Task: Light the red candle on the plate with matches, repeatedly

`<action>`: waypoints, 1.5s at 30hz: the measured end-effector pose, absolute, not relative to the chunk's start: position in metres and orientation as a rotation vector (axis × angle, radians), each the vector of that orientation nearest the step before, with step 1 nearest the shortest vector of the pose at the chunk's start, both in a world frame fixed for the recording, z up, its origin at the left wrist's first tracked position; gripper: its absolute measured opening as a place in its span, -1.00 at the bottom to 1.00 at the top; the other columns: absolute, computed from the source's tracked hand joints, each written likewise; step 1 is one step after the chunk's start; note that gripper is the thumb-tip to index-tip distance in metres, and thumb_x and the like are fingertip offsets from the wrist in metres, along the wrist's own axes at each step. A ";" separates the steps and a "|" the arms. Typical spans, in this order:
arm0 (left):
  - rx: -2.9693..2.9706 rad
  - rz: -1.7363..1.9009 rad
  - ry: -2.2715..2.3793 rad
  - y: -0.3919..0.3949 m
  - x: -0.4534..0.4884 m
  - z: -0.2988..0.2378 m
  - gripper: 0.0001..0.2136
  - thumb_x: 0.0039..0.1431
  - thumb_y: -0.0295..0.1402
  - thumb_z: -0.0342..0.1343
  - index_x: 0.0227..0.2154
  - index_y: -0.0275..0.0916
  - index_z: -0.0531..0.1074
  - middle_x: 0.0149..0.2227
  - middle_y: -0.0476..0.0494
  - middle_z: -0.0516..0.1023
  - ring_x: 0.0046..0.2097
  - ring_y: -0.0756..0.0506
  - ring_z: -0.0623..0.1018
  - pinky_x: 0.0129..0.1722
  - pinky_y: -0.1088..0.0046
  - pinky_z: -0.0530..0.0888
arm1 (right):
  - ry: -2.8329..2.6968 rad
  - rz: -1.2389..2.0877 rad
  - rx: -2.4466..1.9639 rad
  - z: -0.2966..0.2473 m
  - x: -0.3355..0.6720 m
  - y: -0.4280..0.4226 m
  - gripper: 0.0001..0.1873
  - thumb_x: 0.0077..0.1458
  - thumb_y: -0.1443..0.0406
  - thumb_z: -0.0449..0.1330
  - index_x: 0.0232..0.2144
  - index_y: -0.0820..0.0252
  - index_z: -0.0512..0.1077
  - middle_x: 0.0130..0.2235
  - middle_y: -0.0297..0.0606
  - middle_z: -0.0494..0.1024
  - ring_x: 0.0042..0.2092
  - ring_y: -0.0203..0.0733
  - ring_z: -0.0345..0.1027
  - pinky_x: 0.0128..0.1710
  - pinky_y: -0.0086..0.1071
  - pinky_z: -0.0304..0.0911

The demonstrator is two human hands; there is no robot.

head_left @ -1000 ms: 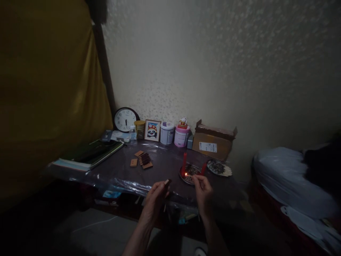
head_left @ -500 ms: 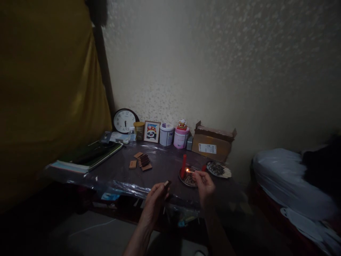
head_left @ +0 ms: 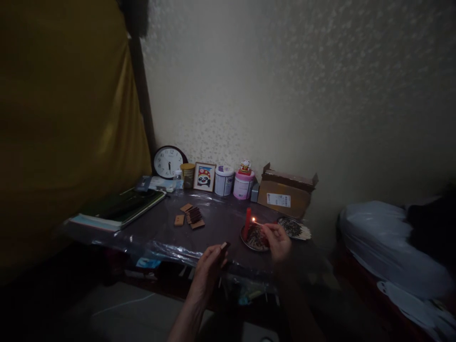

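Between the fingertips of my right hand (head_left: 279, 242) is a burning match (head_left: 259, 223), its small flame close to the right side of a red candle (head_left: 248, 223). The candle stands upright at the left of a round metal plate (head_left: 245, 242) strewn with dark and pale bits. No flame shows on the candle's top. My left hand (head_left: 210, 261) is closed around a small matchbox (head_left: 224, 246), held in front of the table edge. Several matchboxes (head_left: 194, 215) lie in a loose pile on the dark table, with one matchbox (head_left: 179, 220) just left of it.
A second plate (head_left: 292, 228) with many matches is behind my right hand. Along the wall stand a clock (head_left: 168, 162), a framed panda picture (head_left: 204, 176), two tins (head_left: 224, 181) and a cardboard box (head_left: 285, 194). Books (head_left: 117, 211) lie at the left. Plastic film covers the table (head_left: 213, 202).
My right hand has raised the match a little beside the candle, and its flame looks smaller. My left hand keeps hold of the matchbox at nearly the same place.
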State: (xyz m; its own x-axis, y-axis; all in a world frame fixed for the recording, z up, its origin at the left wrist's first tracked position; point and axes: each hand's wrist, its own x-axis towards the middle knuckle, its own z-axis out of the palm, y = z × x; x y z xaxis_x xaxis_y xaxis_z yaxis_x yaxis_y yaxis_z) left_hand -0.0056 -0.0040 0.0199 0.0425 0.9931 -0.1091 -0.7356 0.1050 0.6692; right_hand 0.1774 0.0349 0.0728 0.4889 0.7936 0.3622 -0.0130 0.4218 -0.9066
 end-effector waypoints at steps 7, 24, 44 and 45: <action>0.500 1.404 0.622 -0.002 -0.007 0.017 -0.81 -0.16 -0.24 0.27 -0.47 -0.22 0.50 -0.35 -0.06 0.57 -0.24 -0.06 0.50 -0.19 0.41 0.34 | -0.948 0.610 -1.016 0.079 0.185 0.044 -0.74 -0.26 0.18 0.33 -0.51 0.21 0.43 -0.54 -0.38 0.47 -0.47 -0.26 0.38 -0.43 -0.37 0.32; 0.472 1.407 0.610 -0.004 -0.008 0.018 -0.81 -0.17 -0.24 0.27 -0.48 -0.22 0.49 -0.35 -0.06 0.56 -0.24 -0.08 0.50 -0.18 0.40 0.34 | -1.011 0.594 -1.045 0.103 0.179 0.054 -0.80 -0.25 0.20 0.29 -0.53 0.20 0.44 -0.52 -0.39 0.47 -0.44 -0.25 0.38 -0.38 -0.33 0.33; 0.474 1.411 0.601 -0.004 -0.009 0.017 -0.82 -0.16 -0.25 0.27 -0.47 -0.22 0.50 -0.39 -0.05 0.54 -0.26 -0.06 0.50 -0.20 0.41 0.35 | -1.034 0.521 -1.083 0.102 0.178 0.068 -0.80 -0.23 0.18 0.26 -0.57 0.20 0.44 -0.54 -0.35 0.47 -0.47 -0.22 0.37 -0.43 -0.31 0.33; 0.468 1.412 0.601 -0.004 -0.009 0.018 -0.81 -0.17 -0.25 0.28 -0.48 -0.23 0.50 -0.39 -0.05 0.54 -0.27 -0.06 0.50 -0.21 0.42 0.35 | -1.036 0.522 -1.083 0.102 0.179 0.069 -0.80 -0.22 0.18 0.26 -0.57 0.21 0.44 -0.54 -0.35 0.47 -0.47 -0.22 0.36 -0.42 -0.31 0.33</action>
